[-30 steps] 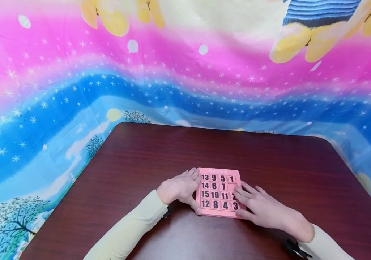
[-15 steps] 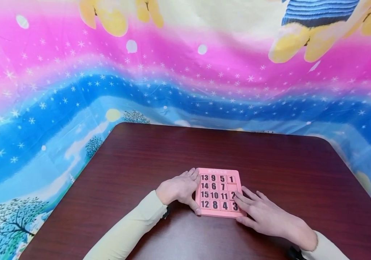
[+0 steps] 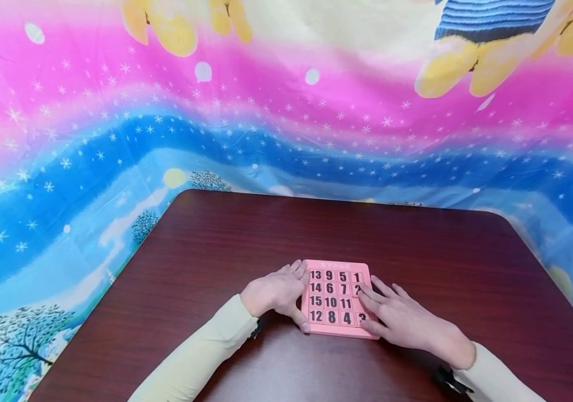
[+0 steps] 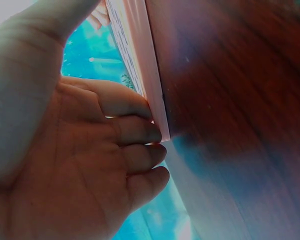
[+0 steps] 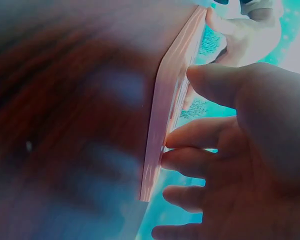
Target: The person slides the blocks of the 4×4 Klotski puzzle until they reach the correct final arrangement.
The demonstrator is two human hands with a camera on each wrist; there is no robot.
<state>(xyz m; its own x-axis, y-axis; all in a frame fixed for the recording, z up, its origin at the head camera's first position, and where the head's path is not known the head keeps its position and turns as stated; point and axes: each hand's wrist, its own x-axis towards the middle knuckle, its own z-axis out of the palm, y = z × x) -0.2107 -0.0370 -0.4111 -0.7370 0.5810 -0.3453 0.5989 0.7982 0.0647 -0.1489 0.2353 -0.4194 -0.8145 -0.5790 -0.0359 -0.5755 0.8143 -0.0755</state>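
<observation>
Flat on the glossy red-brown surface sits the square pink plastic-looking number puzzle, likely light, stiff and slick, best braced by its edges: left hand spread along one side, right hand fingers-extended on its face, neither gripping.

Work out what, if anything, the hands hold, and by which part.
Nothing is gripped: the left hand braces the pink number sliding puzzle along its left edge; the right hand touches tile 2 near the right edge with its fingers.
</observation>
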